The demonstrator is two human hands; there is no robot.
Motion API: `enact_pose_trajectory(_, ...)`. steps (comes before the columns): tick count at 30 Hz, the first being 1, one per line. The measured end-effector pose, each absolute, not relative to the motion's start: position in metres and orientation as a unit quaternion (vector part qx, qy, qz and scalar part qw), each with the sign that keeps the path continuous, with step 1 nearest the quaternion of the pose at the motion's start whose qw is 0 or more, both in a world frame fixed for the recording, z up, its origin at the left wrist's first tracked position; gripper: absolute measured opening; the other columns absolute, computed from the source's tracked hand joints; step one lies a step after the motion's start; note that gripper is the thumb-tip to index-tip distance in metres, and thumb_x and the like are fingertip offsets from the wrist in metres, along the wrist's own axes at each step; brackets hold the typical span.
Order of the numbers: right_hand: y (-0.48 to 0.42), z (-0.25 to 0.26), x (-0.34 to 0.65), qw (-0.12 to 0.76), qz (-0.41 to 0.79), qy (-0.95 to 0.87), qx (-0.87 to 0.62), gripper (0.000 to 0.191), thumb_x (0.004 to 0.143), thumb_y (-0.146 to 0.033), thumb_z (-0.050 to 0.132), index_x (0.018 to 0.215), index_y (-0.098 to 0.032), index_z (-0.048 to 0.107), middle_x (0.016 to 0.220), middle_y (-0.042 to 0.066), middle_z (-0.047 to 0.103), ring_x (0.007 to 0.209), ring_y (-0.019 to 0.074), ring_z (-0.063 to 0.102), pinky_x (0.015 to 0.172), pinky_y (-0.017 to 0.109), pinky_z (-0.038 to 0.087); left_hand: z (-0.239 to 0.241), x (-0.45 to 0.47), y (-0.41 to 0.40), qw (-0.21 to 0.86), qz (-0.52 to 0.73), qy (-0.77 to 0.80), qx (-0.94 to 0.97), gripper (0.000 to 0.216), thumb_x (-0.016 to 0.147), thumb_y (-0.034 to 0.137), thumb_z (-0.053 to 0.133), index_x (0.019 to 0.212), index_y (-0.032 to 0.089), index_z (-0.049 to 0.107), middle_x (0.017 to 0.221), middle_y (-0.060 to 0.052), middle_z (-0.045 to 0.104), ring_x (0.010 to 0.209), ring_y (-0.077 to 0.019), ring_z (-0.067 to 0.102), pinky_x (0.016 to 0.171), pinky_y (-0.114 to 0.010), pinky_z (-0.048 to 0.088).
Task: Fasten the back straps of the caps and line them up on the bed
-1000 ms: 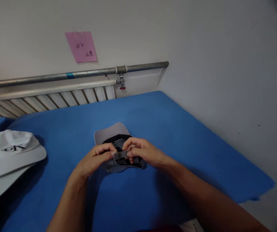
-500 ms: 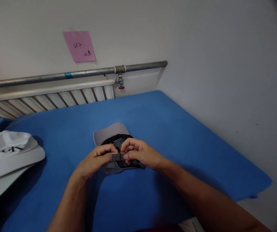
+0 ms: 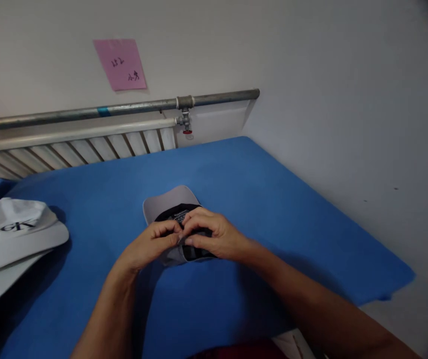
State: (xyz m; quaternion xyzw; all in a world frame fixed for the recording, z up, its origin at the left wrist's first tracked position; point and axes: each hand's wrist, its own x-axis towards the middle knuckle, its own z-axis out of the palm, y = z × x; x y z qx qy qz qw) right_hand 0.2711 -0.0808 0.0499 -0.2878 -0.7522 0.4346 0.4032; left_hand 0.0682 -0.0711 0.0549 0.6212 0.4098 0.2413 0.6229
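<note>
Your left hand (image 3: 148, 245) and right hand (image 3: 215, 235) meet at mid-counter (image 3: 273, 199), both grips clamped on the strap (image 3: 181, 240) of a grey cap (image 3: 167, 198) lying upturned on the blue cloth. A white cap (image 3: 15, 229) sits far left. Beyond are a radiator (image 3: 68, 152), a pipe (image 3: 135, 105) and a pink note (image 3: 120, 64).

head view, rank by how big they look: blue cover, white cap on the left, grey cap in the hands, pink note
1. blue cover
2. white cap, cut by the frame edge
3. grey cap, partly covered
4. pink note, smallest here, but it is farther off, so nearness may flatter the caps
</note>
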Motion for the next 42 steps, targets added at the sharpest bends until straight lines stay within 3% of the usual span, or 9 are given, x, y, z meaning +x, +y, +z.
enact_pose_trajectory(5,-0.083,0.053,0.272,0.42,0.499,-0.706,-0.277,0.004,0.081,-0.02,0.065,0.084,-0.022,0.066,0.096,0.002,0.062,0.098,0.0162,0.058,0.094,0.036,0.044,0.055,0.068,-0.072,0.623,0.232,0.409,0.626,0.032,0.077,0.045,0.068,0.073,0.014,0.059,0.066,0.003,0.047,0.059,-0.0088,0.038,0.054,-0.022,0.029)
enact_pose_trajectory(9,-0.085,0.058,0.275,0.45,0.624,-0.57,-0.29,0.007,0.082,-0.026,0.063,0.086,-0.021,0.06,0.087,0.0,0.063,0.078,0.011,0.058,0.076,0.027,0.047,0.058,0.067,-0.074,0.623,0.23,0.409,0.626,0.03,0.081,0.042,0.065,0.07,0.015,0.058,0.065,0.003,0.045,0.058,-0.0089,0.037,0.055,-0.023,0.029)
enact_pose_trajectory(16,-0.082,0.062,0.28,0.43,0.664,-0.536,-0.294,0.014,0.078,-0.031,0.064,0.08,-0.02,0.056,0.067,-0.004,0.058,0.055,0.0073,0.046,0.057,0.022,0.037,0.062,0.054,-0.075,0.637,0.225,0.385,0.629,0.019,0.078,0.034,0.068,0.08,0.016,0.067,0.068,0.001,0.052,0.06,-0.0093,0.042,0.055,-0.022,0.032)
enact_pose_trajectory(21,-0.084,0.065,0.28,0.379,0.659,-0.559,-0.329,0.012,0.076,-0.029,0.064,0.075,-0.018,0.059,0.058,-0.006,0.048,0.054,0.0074,0.043,0.053,0.021,0.033,0.064,0.055,-0.074,0.64,0.227,0.39,0.623,0.011,0.072,0.025,0.07,0.077,0.016,0.067,0.064,0.002,0.055,0.058,-0.0087,0.046,0.056,-0.022,0.036)
enact_pose_trajectory(29,-0.084,0.061,0.273,0.387,0.641,-0.559,-0.356,0.01,0.071,-0.023,0.069,0.074,-0.018,0.061,0.064,-0.005,0.054,0.058,0.0076,0.048,0.057,0.022,0.039,0.063,0.061,-0.074,0.638,0.248,0.424,0.593,0.015,0.068,0.026,0.074,0.075,0.015,0.066,0.058,0.004,0.052,0.052,-0.0064,0.043,0.052,-0.02,0.034)
enact_pose_trajectory(42,-0.087,0.059,0.269,0.364,0.616,-0.584,-0.383,0.007,0.068,-0.02,0.067,0.069,-0.017,0.061,0.06,-0.004,0.053,0.057,0.0079,0.047,0.053,0.022,0.037,0.062,0.063,-0.076,0.653,0.242,0.423,0.58,0.02,0.068,0.029,0.078,0.077,0.015,0.067,0.06,0.003,0.055,0.054,-0.0067,0.046,0.053,-0.02,0.036)
